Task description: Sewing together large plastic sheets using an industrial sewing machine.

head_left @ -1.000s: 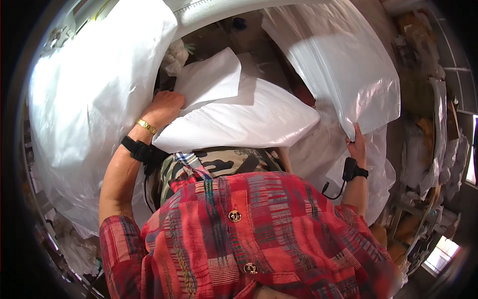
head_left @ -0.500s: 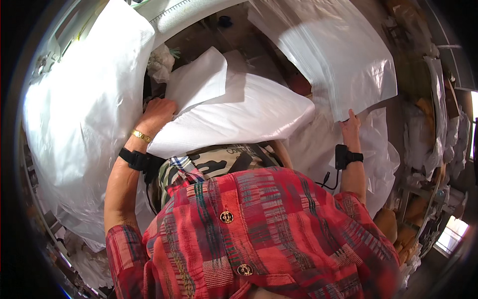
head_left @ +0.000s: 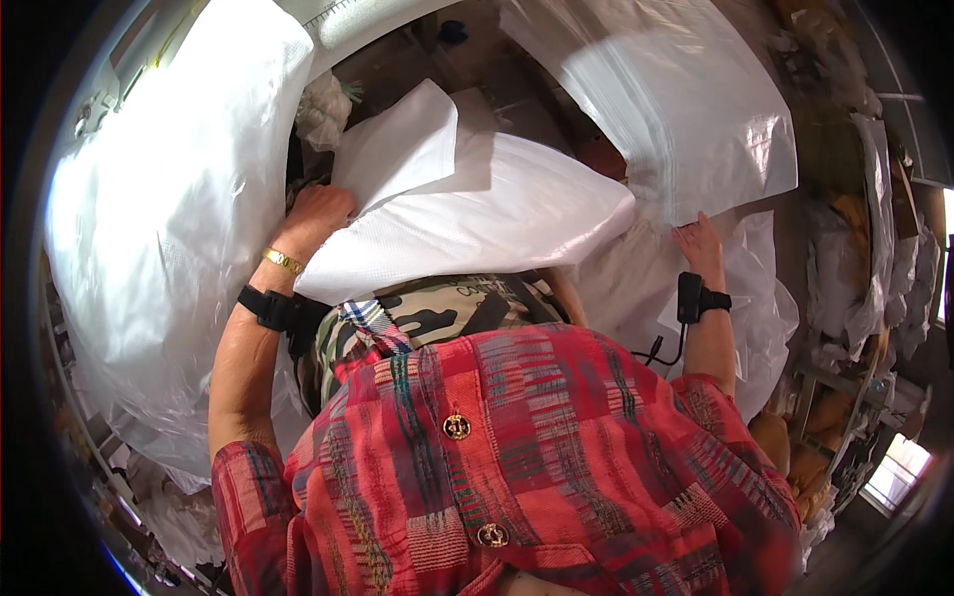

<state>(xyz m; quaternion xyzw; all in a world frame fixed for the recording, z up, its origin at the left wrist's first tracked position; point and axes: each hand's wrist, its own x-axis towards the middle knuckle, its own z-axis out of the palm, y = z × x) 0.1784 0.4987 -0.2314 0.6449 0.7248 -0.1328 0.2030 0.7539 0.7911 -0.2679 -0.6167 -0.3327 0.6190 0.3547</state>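
Across my lap lies a folded white woven plastic sheet (head_left: 477,223), with one flap turned up at the far left. Beside its left edge my left hand (head_left: 320,211) is closed; its fingertips are hidden, so what it grips does not show. My right hand (head_left: 702,246) is at the near edge of a stack of translucent white plastic sheets (head_left: 696,129) at the upper right. Its fingers are bent and closed at that edge, with the index fingertip over the sheet.
A large pile of glossy white plastic sheeting (head_left: 179,228) rises close to my left arm. More crumpled white plastic (head_left: 760,308) hangs by my right forearm. Beyond the lap sheet sits a bunched white bag (head_left: 323,111). Cluttered shelving (head_left: 845,368) stands at the far right.
My right hand has shifted slightly down and its fingers have bent more at the stack's edge. The left hand has risen a little with the lap sheet's flap.
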